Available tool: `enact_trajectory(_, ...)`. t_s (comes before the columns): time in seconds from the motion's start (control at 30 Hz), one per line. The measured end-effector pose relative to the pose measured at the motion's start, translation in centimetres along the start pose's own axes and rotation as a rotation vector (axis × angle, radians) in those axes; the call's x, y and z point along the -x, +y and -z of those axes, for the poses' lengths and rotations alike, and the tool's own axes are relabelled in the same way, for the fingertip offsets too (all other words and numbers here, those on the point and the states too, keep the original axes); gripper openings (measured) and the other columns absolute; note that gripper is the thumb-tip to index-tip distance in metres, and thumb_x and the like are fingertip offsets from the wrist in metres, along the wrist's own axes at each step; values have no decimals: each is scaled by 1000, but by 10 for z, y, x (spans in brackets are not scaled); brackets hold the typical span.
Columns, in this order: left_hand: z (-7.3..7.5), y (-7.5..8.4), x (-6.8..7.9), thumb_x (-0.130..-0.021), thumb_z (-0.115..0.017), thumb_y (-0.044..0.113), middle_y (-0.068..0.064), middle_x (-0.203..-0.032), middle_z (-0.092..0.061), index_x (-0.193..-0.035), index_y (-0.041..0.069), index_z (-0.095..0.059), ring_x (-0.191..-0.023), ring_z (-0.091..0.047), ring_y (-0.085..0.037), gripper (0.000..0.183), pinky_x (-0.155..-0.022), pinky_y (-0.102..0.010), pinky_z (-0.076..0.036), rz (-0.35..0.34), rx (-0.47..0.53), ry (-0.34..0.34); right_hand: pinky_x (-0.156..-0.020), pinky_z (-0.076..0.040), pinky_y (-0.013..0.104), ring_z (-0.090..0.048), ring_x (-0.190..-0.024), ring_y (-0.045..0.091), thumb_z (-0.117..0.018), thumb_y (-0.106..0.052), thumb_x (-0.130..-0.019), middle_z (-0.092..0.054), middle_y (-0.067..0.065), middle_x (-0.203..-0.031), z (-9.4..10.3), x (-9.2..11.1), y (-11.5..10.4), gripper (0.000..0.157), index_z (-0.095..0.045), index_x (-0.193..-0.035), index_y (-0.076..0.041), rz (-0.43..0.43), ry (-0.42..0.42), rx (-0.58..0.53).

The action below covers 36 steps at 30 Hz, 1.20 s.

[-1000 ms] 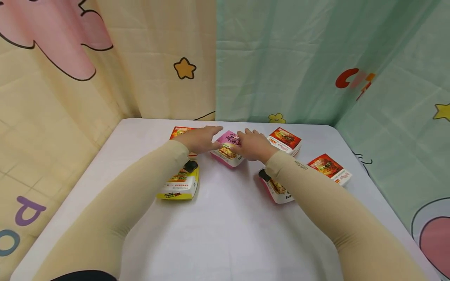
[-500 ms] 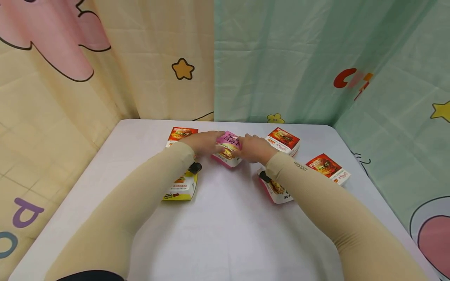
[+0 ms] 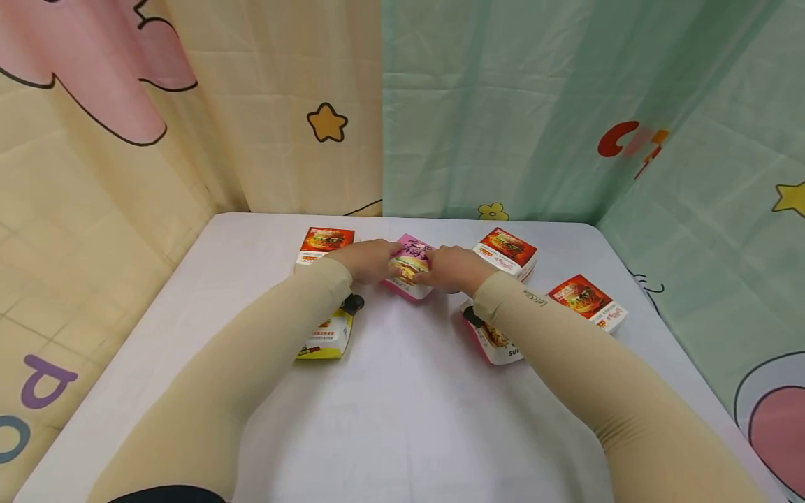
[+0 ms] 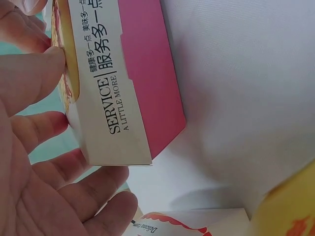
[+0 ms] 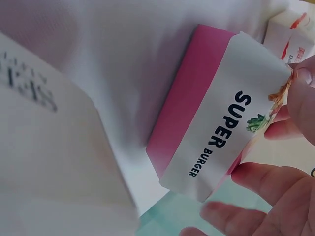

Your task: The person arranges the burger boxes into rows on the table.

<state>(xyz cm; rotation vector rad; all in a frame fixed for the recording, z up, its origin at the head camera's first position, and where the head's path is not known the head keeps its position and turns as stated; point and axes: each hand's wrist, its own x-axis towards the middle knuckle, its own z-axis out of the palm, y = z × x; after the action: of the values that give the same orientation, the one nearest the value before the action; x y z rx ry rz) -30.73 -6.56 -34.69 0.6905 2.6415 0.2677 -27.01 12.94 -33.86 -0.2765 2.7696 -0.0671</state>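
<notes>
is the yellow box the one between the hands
No, the pink box is between the left hand and right hand; the yellow box lies nearer the person.

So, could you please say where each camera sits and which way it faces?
Head: on the head, facing forward and down at the table; sleeves, left hand and right hand show.
Left wrist: on that wrist, facing the pink burger box; left hand shows.
Right wrist: on that wrist, facing its SUPER BURGER side; right hand shows.
Both wrist views share this box.
</notes>
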Motion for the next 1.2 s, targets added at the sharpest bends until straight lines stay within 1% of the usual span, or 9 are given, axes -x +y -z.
enact_trajectory(0.13,-1,1,2,-106,-60,46,-14,-162,-46,-166,17,-33,-149,-45,-31,72,-128,-51,-33,14,13,12,-114,-48,56,-56,-133,39,-61,-61,-99,-53,21,-152,-1,-2,1,77,-49,-158,-13,4,7,18)
enact_trajectory(0.23,-1,1,4,-106,-60,47,-14,-159,-48,-166,17,-34,-146,-48,-31,72,-127,-50,-35,18,20,19,-109,-51,52,-60,-120,33,-62,-60,-99,-60,18,-141,0,-4,2,74,-52,-155,-12,12,2,20)
enact_trajectory(0.3,-1,1,5,-106,-60,47,-15,-158,-49,-165,17,-35,-143,-50,-30,71,-127,-50,-36,19,13,22,-108,-51,49,-59,-115,31,-63,-59,-99,-62,17,-137,1,-5,2,74,-52,-155,-12,18,-10,15)
enact_trajectory(0.4,-2,1,5,-106,-60,48,-15,-155,-50,-165,17,-36,-137,-53,-30,71,-125,-50,-38,29,7,24,-112,-49,48,-58,-116,30,-63,-57,-100,-63,16,-140,3,-7,2,76,-48,-158,-12,31,-35,24)
enact_trajectory(0.6,-6,3,4,-104,-61,50,-14,-150,-52,-164,20,-37,-126,-56,-28,71,-121,-50,-43,68,22,30,-114,-47,47,-57,-118,30,-64,-50,-102,-63,14,-141,7,-12,4,70,-47,-157,-10,39,-89,15)
enact_trajectory(0.67,-7,5,4,-104,-61,49,-14,-150,-52,-163,20,-37,-126,-56,-27,70,-121,-51,-43,77,28,35,-114,-47,47,-57,-120,30,-64,-46,-103,-62,15,-142,7,-13,5,68,-46,-157,-9,51,-96,22)
enact_trajectory(0.77,-8,7,5,-105,-62,48,-14,-150,-53,-163,20,-37,-125,-56,-27,70,-121,-51,-43,93,45,39,-120,-43,48,-56,-131,30,-62,-42,-104,-58,16,-150,9,-15,6,69,-41,-161,-9,68,-102,40)
enact_trajectory(0.93,-11,8,5,-105,-61,48,-13,-150,-53,-163,21,-37,-125,-56,-27,69,-120,-52,-44,133,61,51,-127,-34,51,-48,-146,33,-62,-38,-106,-48,18,-161,12,-18,7,73,-31,-166,-11,64,-119,20)
enact_trajectory(1.2,-14,9,8,-105,-60,48,-15,-153,-50,-165,20,-33,-129,-55,-30,71,-120,-55,-44,184,93,68,-128,-32,52,-44,-151,34,-61,-34,-107,-42,18,-166,15,-24,4,72,-26,-168,-16,48,-140,-8)
